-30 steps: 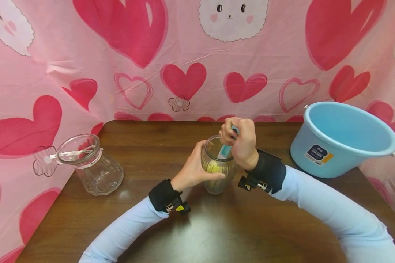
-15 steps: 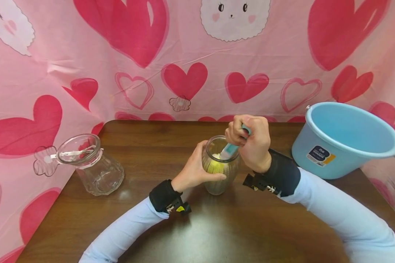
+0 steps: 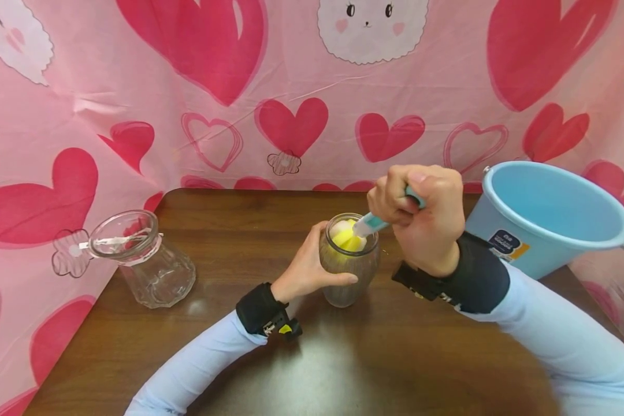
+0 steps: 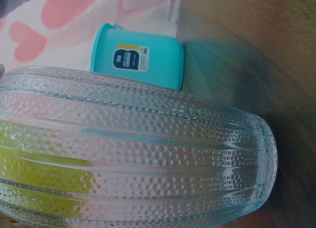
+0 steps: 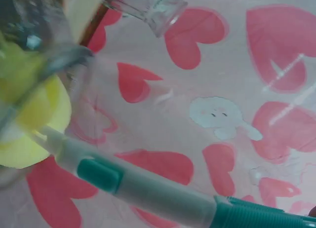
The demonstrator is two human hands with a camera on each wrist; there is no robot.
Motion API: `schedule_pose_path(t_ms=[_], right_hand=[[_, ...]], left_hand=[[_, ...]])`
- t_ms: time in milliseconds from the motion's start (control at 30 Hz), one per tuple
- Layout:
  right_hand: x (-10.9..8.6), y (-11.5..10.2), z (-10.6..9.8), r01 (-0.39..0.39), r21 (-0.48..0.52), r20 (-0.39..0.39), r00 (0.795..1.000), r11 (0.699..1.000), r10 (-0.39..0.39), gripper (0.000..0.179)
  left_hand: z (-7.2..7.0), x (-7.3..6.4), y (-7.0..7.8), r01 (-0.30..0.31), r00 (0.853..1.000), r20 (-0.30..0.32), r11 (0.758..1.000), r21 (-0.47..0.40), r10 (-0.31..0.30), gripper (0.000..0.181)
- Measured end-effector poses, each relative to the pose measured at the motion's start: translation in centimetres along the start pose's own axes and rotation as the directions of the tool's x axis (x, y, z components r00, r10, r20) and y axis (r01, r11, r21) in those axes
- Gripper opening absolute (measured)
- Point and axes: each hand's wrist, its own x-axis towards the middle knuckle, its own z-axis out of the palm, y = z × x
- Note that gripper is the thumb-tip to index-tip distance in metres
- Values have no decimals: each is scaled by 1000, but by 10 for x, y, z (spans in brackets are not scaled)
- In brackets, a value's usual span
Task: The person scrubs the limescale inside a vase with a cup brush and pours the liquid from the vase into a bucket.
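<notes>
In the head view a ribbed, dimpled glass jar (image 3: 347, 283) stands upright at the middle of the table. My left hand (image 3: 312, 266) grips its left side, thumb across the front. My right hand (image 3: 421, 216) grips the teal and white handle of a sponge bottle brush (image 3: 371, 224), right of the jar and above rim height. The brush's yellow and white sponge head (image 3: 345, 234) sits in the jar's mouth. Through the glass in the left wrist view, yellow sponge (image 4: 44, 176) shows in the upper part. The right wrist view shows the brush handle (image 5: 143, 191) slanting from the sponge.
A second clear glass jar (image 3: 158, 277) with a ribbon round its neck stands at the left of the table. The light-blue bucket (image 3: 530, 242) stands at the back right, partly behind my right forearm. A pink heart-print cloth (image 3: 301, 69) hangs behind the brown wooden table (image 3: 229, 225).
My right hand has moved up and to the right, drawing the brush higher, so its sponge has risen from inside the jar to the rim. My left hand and the jar stay put.
</notes>
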Motion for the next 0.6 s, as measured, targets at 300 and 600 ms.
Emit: schedule_pose_path(t_ms=[300, 600], right_hand=[[-3, 3, -4, -42, 4, 46, 998, 999, 42, 38], [-6, 20, -1, -44, -173, 101, 993, 984, 62, 35]], left_hand=[[-1, -1, -1, -26, 999, -24, 1000, 17, 26, 91], [-1, 0, -1, -26, 999, -32, 999, 34, 27, 92]])
